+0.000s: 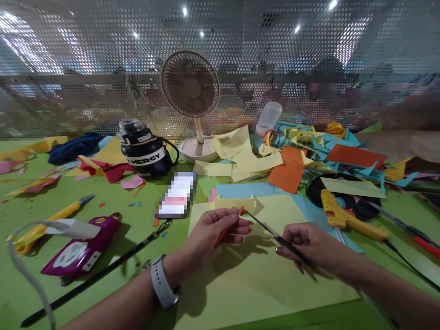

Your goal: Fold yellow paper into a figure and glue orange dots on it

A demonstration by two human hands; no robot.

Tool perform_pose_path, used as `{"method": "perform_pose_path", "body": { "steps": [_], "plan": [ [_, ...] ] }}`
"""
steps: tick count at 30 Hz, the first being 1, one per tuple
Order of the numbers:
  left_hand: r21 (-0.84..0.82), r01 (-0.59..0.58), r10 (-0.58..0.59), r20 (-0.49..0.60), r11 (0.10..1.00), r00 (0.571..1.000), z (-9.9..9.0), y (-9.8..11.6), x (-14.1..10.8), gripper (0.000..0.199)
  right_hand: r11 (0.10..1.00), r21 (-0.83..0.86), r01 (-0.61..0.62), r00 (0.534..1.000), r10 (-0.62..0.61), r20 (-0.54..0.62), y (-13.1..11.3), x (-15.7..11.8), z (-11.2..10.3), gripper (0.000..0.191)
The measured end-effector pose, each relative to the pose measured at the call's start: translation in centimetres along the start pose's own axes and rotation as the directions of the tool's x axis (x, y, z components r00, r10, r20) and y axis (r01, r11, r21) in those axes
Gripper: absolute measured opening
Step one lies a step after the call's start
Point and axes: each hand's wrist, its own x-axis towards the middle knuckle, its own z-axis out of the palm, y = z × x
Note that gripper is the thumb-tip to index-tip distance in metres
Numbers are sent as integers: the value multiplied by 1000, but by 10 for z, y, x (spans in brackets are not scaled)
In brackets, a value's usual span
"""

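Above a sheet of pale yellow paper [275,284], my left hand [222,227] pinches a small piece of orange paper [241,210] between thumb and index finger, the other fingers slightly spread. My right hand [305,243] is closed around the black handle of a slim tool [264,224] with a thin metal shaft. The shaft's tip meets the orange piece at my left fingertips. The tool's exact kind cannot be made out. Just behind my left hand, a folded pale yellow strip [235,201] stands on the sheet. Blue paper [302,208] lies partly under the yellow sheet.
A yellow glue gun [350,217] rests right, by a black round dish [367,206]. Behind are a paper scrap pile [323,142], a fan [190,87] and a black bottle [146,153]. Left are a phone [177,195], purple device [82,247] and yellow cutter [55,222].
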Motion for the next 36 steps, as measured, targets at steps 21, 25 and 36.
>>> {"method": "perform_pose_path", "body": {
  "steps": [21, 25, 36],
  "plan": [
    [46, -20, 20, 11, 999, 1000, -4, -4, 2, 16, 1000, -19, -10, 1000, 10, -4, -2, -1, -1, 39],
    [49, -8, 8, 8, 999, 1000, -3, -2, 2, 16, 1000, 2, -5, 1000, 5, 1, 0, 0, -1, 38],
    [39, -12, 12, 5, 999, 1000, -5, -6, 4, 20, 1000, -21, -12, 1000, 12, 0, -2, -1, 0, 42]
  ]
}}
